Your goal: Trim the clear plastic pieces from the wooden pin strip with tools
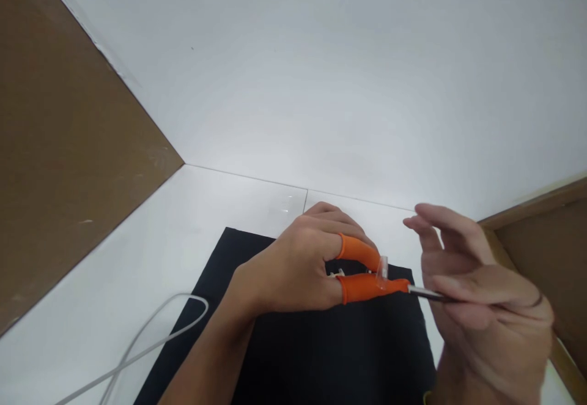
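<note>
My left hand point(305, 258) is over the black mat point(330, 344), with orange finger cots point(362, 287) on its thumb and index finger. Between those two fingers it pinches a small clear plastic piece point(382, 270), which stands partly upright. In my right hand point(495, 298) is a slim tool point(424, 293) with a silver tip and a dark body, gripped by thumb and index finger. The tool's tip meets the end of the thumb's finger cot; its exact kind is not clear. My other right fingers are loosely raised. Small white parts point(338, 273) show behind the left thumb.
A white cable point(151, 347) loops over the mat's left edge. A clear film piece point(281, 204) lies on the white surface behind the mat. Brown panels point(68, 123) flank the work area, and a white wall point(321, 74) rises at the back.
</note>
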